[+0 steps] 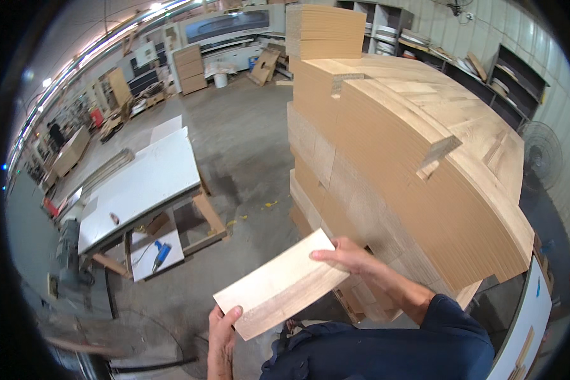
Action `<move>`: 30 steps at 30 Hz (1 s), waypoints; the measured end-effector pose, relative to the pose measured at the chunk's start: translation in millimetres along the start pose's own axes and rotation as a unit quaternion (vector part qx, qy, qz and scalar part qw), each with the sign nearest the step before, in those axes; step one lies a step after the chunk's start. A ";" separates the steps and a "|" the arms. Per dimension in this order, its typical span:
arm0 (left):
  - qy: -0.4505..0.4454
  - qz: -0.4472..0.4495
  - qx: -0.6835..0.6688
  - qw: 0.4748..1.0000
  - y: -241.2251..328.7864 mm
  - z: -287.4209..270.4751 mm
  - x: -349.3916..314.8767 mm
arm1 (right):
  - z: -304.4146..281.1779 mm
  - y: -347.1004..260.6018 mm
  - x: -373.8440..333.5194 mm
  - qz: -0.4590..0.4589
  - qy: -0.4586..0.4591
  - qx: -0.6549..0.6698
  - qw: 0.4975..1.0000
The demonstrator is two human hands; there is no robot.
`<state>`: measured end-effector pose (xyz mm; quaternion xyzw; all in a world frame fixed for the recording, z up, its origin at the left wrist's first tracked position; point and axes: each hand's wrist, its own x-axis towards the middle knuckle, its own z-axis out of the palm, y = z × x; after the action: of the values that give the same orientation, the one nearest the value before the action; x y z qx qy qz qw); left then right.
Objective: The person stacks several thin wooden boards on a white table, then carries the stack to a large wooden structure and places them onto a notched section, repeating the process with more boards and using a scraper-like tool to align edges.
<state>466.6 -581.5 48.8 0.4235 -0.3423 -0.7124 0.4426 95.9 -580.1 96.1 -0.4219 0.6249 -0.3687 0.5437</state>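
Note:
A short, pale wooden board (282,288) with a darker band of grain along its lower side is held tilted in front of my body. My left hand (223,324) grips its lower left end, thumb on top and fingers underneath. At the upper right end, my right hand (343,254) clamps the board the same way, thumb lying across the face. Just right of the board rises a tall stack of wood panels (386,164), their layered edges facing me. The undersides of the board and most of my fingers are hidden.
At the left stands a white-topped workbench (142,190), with a blue power tool (163,253) on its lower shelf. A large fan (541,155) and dark shelving (513,82) line the right wall. Grey concrete floor (247,126) runs between bench and stack. A white machine (234,38) stands far back.

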 end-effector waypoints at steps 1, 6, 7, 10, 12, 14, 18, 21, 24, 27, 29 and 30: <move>-0.014 -0.007 0.015 1.000 22.8 4.4 19.7 | -5.5 -46.8 2.0 0.027 0.013 -0.014 0.999; -0.128 0.050 0.026 0.990 144.9 55.9 152.0 | -44.3 -204.6 35.4 -0.056 0.183 -0.183 0.964; -0.160 0.051 0.023 0.986 164.7 63.1 178.8 | -45.0 -233.9 39.7 -0.056 0.202 -0.162 0.964; -0.239 0.052 0.016 0.969 233.3 117.0 241.2 | -82.0 -306.4 57.2 -0.078 0.231 -0.142 0.959; -0.281 0.048 0.023 0.958 273.3 158.7 284.7 | -102.1 -356.2 62.9 -0.115 0.257 -0.132 0.950; -0.318 0.030 0.029 0.947 303.1 219.8 312.7 | -144.9 -387.9 62.2 -0.145 0.265 -0.078 0.950; -0.385 0.025 0.068 0.920 352.9 305.5 375.9 | -228.4 -435.7 97.9 -0.153 0.320 -0.082 0.931; -0.367 0.037 0.122 0.921 363.7 367.8 387.0 | -292.7 -449.4 110.3 -0.139 0.341 -0.062 0.928; -0.336 0.012 0.138 0.931 361.3 420.5 411.7 | -353.4 -454.0 135.3 -0.142 0.334 -0.067 0.929; -0.367 0.012 0.178 0.913 356.8 449.1 430.0 | -403.0 -452.0 162.2 -0.127 0.328 -0.083 0.932; -0.384 0.006 0.200 0.902 349.8 457.0 447.1 | -420.5 -445.3 182.4 -0.116 0.321 -0.075 0.937; -0.383 0.006 0.210 0.900 348.2 462.0 450.5 | -430.2 -444.4 189.7 -0.109 0.320 -0.074 0.938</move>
<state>54.1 -1074.1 401.8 0.1994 -0.6296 -0.7284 0.1828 -284.0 -920.6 493.8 -0.3862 0.7416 -0.4938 0.2388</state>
